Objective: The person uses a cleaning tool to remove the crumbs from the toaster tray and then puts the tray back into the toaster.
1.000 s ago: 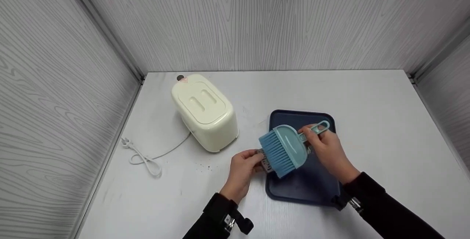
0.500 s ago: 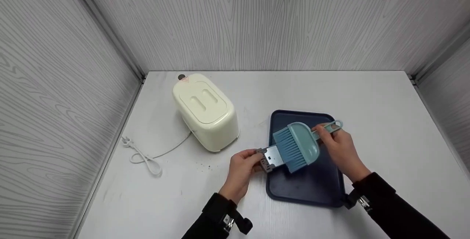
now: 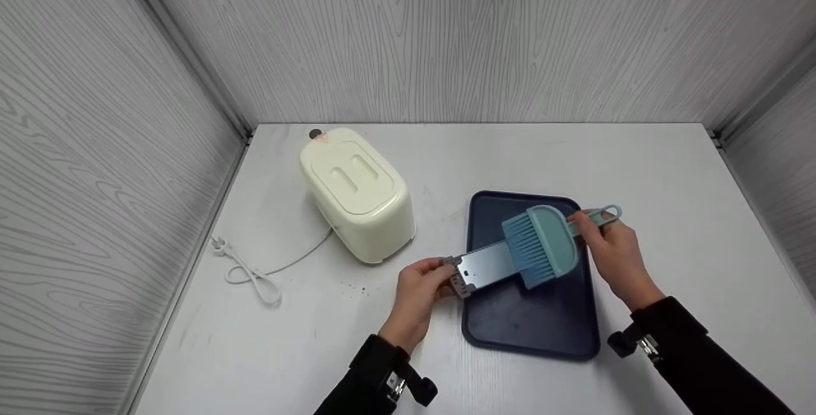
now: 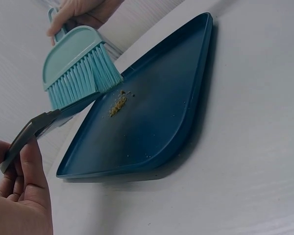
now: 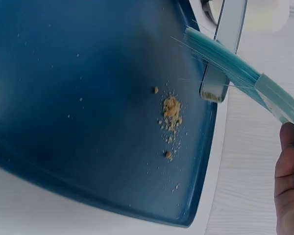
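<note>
Turquoise plastic hand brush with a ring-ended handle (image 3: 532, 246): has slid rightward since a second ago along a long, flat silver metal plate with a grey slotted end (image 3: 486, 266), so more bare metal shows; its bristles lie across the plate's far part.
Right hand (image 3: 615, 259): has travelled with the brush; thumb and fingers grip the handle, the ring sticking out beyond them.
Left hand (image 3: 417, 294): in the same place as before, pinching the plate's grey end, thumb on top.
Silver plate: held above a dark navy rectangular tray with a raised rim (image 3: 529, 326); the right wrist view shows brownish residue (image 5: 210, 96) at its tip.
Yellow-brown crumbs (image 5: 171, 110): in a small heap on the navy tray, finer bits scattered round them.
Glossy cream box-shaped appliance with two oval recesses on top (image 3: 357, 204): stands on the white tabletop (image 3: 663, 224), left of the tray.
White plug and its looped cord (image 3: 220, 248): on the tabletop, left of the appliance.
Dark specks (image 3: 363, 289): on the tabletop between appliance and left hand.
</note>
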The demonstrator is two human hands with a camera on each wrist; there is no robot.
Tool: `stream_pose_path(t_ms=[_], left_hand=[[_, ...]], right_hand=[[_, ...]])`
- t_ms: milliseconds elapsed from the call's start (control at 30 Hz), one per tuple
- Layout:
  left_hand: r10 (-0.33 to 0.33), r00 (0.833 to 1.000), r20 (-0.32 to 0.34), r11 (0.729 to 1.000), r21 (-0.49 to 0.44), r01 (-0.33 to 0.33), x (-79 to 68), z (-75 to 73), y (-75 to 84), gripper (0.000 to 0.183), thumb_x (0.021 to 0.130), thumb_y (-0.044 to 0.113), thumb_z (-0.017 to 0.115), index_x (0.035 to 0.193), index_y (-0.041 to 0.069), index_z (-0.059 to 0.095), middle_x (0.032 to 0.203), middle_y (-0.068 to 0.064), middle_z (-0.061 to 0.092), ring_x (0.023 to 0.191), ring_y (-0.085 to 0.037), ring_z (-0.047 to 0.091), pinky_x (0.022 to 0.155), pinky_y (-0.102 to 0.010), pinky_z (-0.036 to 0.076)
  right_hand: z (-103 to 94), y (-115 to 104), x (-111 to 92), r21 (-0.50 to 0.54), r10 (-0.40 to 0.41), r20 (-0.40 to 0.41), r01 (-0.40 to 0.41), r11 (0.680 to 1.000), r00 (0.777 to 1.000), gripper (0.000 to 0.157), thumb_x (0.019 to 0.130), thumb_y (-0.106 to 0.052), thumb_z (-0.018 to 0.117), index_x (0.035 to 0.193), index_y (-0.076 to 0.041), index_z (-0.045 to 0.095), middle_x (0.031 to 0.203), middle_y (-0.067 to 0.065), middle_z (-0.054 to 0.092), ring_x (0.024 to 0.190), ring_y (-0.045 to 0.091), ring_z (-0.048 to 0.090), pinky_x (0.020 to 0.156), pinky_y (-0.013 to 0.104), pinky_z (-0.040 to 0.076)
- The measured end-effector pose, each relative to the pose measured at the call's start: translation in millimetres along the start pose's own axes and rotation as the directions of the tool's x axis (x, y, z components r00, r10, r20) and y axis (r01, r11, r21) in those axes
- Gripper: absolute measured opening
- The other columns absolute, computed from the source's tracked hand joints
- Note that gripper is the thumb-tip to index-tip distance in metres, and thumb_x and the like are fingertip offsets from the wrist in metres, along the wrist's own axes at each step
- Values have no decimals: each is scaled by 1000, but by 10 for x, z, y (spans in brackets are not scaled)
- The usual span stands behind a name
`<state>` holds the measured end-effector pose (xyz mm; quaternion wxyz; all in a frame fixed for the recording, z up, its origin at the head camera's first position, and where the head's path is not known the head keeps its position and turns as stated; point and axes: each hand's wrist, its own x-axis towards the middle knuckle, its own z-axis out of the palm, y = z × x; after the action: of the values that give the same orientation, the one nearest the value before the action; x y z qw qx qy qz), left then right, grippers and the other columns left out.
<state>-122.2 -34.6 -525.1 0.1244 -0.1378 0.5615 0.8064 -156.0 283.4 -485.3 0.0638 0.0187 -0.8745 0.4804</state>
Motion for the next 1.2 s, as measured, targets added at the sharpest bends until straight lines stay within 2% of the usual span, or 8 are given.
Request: stream_pose_path(t_ms=[200, 500, 800, 1033, 1200], left_hand=[[10, 1000, 0, 1000, -3, -10, 2, -1, -3, 28, 89, 5, 70, 114, -9, 69, 95, -11, 73, 73, -14, 68, 68, -26, 57], [14, 1000, -4, 1000, 1, -14, 2, -2, -8, 27, 89, 4, 70, 113, -9, 69, 96, -13, 73, 74, -15, 69, 69, -28, 59], [16, 1000, -20, 1000, -2, -16, 2, 7, 2, 28, 89, 4, 71, 114, -10, 68, 98, -14, 73, 76, -17, 71, 71, -29, 60], [23, 999, -24, 1000, 8, -23, -2, 6, 15, 28, 90, 5, 71, 114, -9, 68, 98, -14, 73, 78, -17, 71, 70, -30, 60], [24, 999, -25, 1000, 4, -24, 2, 5, 11, 27, 90, 4, 70, 113, -10, 67, 96, -13, 73, 77, -16, 71, 70, -30, 60]], right_hand=[[-42, 37, 21, -27, 9, -19, -10, 1000, 1000, 50, 109, -45, 47, 126, -2, 67, 115, 12, 69, 94, -4, 63, 79, 13, 51], [-80, 95, 32, -54, 25, -59, -29, 998, 998, 50, 108, -47, 49, 124, -4, 69, 101, -1, 70, 88, 3, 63, 73, 14, 48], [-119, 84, 43, -48, 41, -70, -44, 998, 997, 49, 108, -48, 49, 124, -7, 69, 99, 1, 70, 87, 6, 62, 72, 16, 48], [-162, 48, 52, -21, 35, -132, -38, 999, 991, 48, 108, -46, 49, 125, -5, 69, 109, 1, 71, 92, -2, 66, 77, 13, 51], [-127, 4, 85, 38, 56, -203, -49, 998, 978, 45, 109, -40, 49, 126, -2, 67, 104, -4, 70, 90, 1, 65, 76, 13, 51]])
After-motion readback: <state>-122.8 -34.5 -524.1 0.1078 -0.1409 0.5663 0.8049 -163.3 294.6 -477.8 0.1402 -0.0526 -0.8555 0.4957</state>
